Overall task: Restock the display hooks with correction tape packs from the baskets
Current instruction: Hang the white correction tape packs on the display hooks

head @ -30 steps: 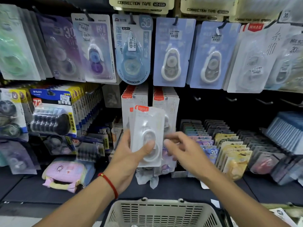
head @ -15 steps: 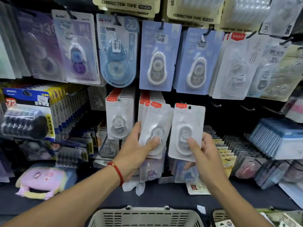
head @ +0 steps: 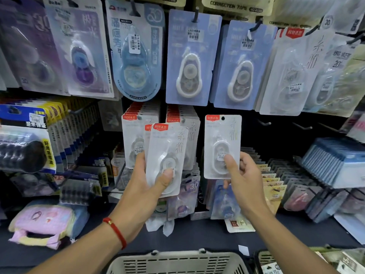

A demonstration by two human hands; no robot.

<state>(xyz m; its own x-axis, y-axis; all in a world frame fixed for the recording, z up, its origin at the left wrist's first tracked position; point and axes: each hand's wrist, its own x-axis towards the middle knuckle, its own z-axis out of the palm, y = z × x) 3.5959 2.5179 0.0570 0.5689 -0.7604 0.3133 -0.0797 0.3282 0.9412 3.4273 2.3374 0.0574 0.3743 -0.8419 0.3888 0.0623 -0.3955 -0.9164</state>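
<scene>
Fingers of the left hand [head: 146, 186] grasp a small stack of white correction tape packs [head: 166, 157], thumb across the front, before the filled hooks [head: 183, 120]. Right hand [head: 244, 180] pinches a single white correction tape pack [head: 222, 143], upright beside them. Beige basket [head: 177, 263] sits below.

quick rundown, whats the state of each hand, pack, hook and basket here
left hand: holding a small stack of white packs, thumb on front
stack of white packs: held, tilted, off any hook
right hand: pinching a single pack
single pack: upright, hang hole visible, not on a hook
bare hooks: empty
hanging white packs: on hooks, full rows
grey basket: below the hands, contents not visible
</scene>
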